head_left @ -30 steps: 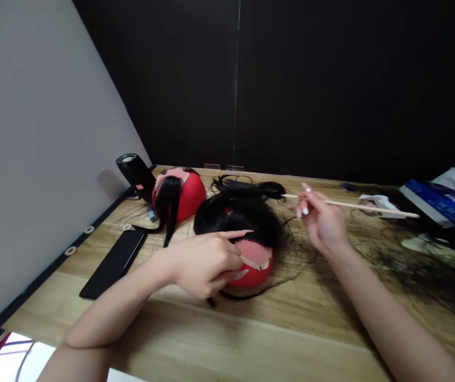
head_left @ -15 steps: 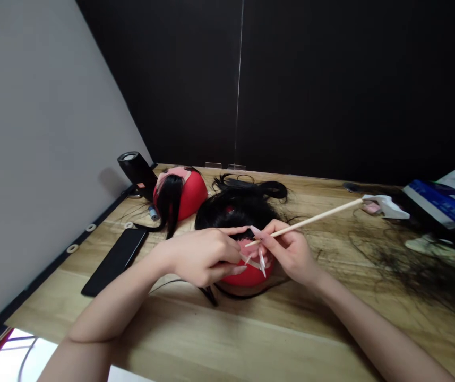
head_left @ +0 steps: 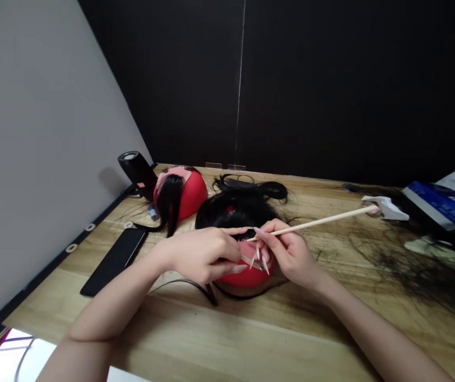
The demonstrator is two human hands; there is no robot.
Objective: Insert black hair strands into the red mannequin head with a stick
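Note:
A red dome [head_left: 238, 277] with a pink mesh patch and long black hair [head_left: 233, 208] lies on the wooden table. My left hand [head_left: 207, 254] rests over its left side, index finger stretched along the edge of the hair and the thumb lower on the red surface, fingers apart. Between the thumb and fingers of my right hand [head_left: 291, 249] is a thin pale wooden stick [head_left: 323, 219]. The stick's near tip touches or almost touches the pink mesh, and its far end points to the right. The tip itself is too small to make out clearly.
A second red dome [head_left: 194, 195] with black hair stands at the back left, beside a black cylindrical speaker [head_left: 137, 172]. A black phone [head_left: 113, 261] lies at the left. Loose dark hair [head_left: 418, 270], a white tissue [head_left: 390, 208] and a blue packet [head_left: 446, 201] are at the right.
My right hand has turned the stick slightly, so its far end sits lower and further right and its near tip is a little higher. My left hand has barely moved.

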